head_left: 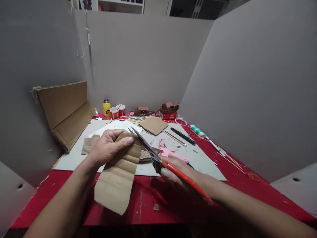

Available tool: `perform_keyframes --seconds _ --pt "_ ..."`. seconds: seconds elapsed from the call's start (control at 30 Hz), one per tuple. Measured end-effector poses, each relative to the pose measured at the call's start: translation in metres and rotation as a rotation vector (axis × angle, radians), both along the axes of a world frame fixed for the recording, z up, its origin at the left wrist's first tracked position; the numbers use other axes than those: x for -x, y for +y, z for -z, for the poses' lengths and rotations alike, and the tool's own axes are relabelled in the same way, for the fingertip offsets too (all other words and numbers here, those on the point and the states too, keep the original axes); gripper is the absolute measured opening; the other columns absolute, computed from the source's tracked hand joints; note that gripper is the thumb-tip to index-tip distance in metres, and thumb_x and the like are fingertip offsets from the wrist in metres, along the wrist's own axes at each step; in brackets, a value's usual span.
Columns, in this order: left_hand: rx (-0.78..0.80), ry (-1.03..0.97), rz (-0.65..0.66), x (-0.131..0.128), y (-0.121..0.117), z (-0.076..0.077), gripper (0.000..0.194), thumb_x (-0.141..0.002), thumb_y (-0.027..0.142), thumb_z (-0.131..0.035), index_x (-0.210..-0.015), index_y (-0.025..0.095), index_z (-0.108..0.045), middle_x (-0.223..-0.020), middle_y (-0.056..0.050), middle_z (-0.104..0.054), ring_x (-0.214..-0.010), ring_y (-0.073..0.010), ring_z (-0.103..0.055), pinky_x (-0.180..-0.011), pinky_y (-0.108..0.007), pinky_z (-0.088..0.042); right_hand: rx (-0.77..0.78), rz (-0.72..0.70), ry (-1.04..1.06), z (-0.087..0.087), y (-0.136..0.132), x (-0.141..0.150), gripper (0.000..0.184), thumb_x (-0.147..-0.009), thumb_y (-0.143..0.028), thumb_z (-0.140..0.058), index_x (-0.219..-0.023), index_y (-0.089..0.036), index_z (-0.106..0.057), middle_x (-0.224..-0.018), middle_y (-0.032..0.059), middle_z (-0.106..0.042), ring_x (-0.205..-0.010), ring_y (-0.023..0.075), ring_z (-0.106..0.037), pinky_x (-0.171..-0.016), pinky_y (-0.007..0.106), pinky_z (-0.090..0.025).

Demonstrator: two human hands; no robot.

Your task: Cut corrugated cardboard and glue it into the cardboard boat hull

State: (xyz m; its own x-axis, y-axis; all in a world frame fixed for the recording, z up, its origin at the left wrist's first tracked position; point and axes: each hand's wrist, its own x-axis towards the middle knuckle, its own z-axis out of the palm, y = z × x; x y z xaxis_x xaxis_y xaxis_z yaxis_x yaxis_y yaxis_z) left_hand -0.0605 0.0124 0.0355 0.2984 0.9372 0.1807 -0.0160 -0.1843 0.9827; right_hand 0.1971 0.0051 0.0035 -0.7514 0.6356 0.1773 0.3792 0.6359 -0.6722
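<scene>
Between the thumb and fingers of my left hand is the top end of a strip of brown cardboard, creased across and hanging down over the table's front. My right hand grips a pair of scissors with orange-red handles. Their blades point up and left, slightly parted, at the strip's top right corner beside my left thumb. Whether they touch the cardboard I cannot tell. Just behind the scissors lies a pink glue gun, partly covered by my right hand. A corrugated cardboard piece shows behind the strip.
A white board lies on the red tablecloth. Cardboard squares, a black stick and thin wooden sticks are at the back. Paper cups, a yellow bottle and model boats stand by the grey partition. Folded cardboard leans left.
</scene>
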Motion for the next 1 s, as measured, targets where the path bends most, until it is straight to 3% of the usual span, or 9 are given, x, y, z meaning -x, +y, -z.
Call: perform_keyframes --seconds 0.37,0.53,0.63,0.87,1.0 --pt "-0.018 0.005 0.092 -0.006 -0.004 0.000 0.026 -0.078 0.038 -0.071 -0.072 0.014 -0.061 -0.064 0.003 -0.050 -0.058 -0.0069 -0.044 -0.055 -0.017 -0.036 0.066 0.076 0.112 0.004 -0.019 0.002 0.025 -0.090 -0.028 -0.046 -0.069 -0.023 -0.033 -0.060 -0.0055 -0.034 -0.051 0.0107 -0.036 -0.047 0.023 -0.033" --pt "-0.025 -0.007 0.149 -0.008 -0.009 -0.002 0.025 -0.078 0.035 -0.071 -0.067 0.014 -0.063 -0.061 0.004 -0.049 -0.055 -0.0059 -0.041 -0.051 -0.016 -0.033 0.180 0.007 0.204 0.009 -0.026 -0.001 0.025 -0.090 -0.029 -0.047 -0.070 -0.024 -0.032 -0.056 -0.0073 -0.035 -0.047 0.0095 -0.030 -0.044 0.023 -0.027" --pt "0.023 -0.014 0.190 -0.010 -0.010 -0.002 0.026 -0.077 0.036 -0.072 -0.067 0.014 -0.064 -0.058 0.004 -0.047 -0.051 -0.0050 -0.038 -0.047 -0.016 -0.029 0.174 0.004 0.230 0.017 -0.028 -0.005 0.026 -0.090 -0.027 -0.046 -0.069 -0.024 -0.032 -0.055 -0.0072 -0.036 -0.046 0.0092 -0.030 -0.043 0.023 -0.027" --pt "0.040 -0.048 0.130 -0.008 -0.005 0.003 0.026 -0.078 0.040 -0.070 -0.072 0.015 -0.065 -0.061 0.003 -0.053 -0.054 -0.0068 -0.044 -0.052 -0.018 -0.034 -0.038 0.200 0.365 0.025 -0.034 -0.012 0.026 -0.088 -0.036 -0.050 -0.069 -0.022 -0.039 -0.058 -0.0046 -0.038 -0.048 0.0109 -0.034 -0.046 0.025 -0.030" --pt "0.039 -0.079 0.137 -0.009 -0.002 0.005 0.025 -0.080 0.040 -0.068 -0.077 0.016 -0.069 -0.067 0.002 -0.060 -0.060 -0.0085 -0.050 -0.057 -0.018 -0.038 0.087 0.344 0.457 0.016 -0.037 -0.004 0.031 -0.085 -0.044 -0.057 -0.068 -0.022 -0.044 -0.057 -0.0044 -0.040 -0.049 0.0113 -0.036 -0.046 0.025 -0.033"
